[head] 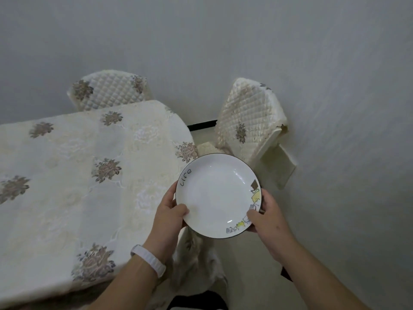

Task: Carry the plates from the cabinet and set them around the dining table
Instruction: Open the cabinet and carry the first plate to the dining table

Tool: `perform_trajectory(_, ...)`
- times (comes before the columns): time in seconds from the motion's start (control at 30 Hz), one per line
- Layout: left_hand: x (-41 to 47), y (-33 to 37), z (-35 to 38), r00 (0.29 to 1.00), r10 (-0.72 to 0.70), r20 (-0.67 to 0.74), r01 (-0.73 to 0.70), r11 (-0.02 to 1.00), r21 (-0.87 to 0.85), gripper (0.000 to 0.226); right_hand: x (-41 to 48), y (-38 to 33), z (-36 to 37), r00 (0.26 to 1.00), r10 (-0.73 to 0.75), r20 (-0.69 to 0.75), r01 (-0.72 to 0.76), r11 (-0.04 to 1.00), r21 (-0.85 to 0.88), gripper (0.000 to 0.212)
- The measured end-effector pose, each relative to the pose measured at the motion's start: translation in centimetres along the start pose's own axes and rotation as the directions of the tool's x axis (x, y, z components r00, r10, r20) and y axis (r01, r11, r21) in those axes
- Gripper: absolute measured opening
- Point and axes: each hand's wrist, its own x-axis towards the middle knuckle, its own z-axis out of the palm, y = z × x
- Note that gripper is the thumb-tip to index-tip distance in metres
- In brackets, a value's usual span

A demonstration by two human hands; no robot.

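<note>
Plate (218, 195) clamped by both hands (169, 218) (267, 220) beside surface (78, 175) | to be lowered flat onto surface edge

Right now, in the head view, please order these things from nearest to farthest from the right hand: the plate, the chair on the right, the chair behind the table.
1. The plate: held by the right hand at its right rim.
2. The chair on the right: beyond the plate, by the wall.
3. The chair behind the table: far left, past the table's corner.
</note>
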Motion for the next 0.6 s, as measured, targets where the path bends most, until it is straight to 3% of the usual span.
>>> perform_trajectory(0.3,14.4,1.1,1.9,0.998,-0.058,-0.021,0.056,0.994,-0.089,0.066,13.1,-2.7,1.3,0.999,0.048,-0.013,-0.049,0.988,-0.149,0.049)
perform_trajectory(0.6,23.0,3.1,-2.2,0.991,-0.091,-0.103,0.071,0.98,-0.184,0.068,23.6,-5.0,7.1,0.988,0.125,0.096,-0.084,0.934,-0.348,0.045)
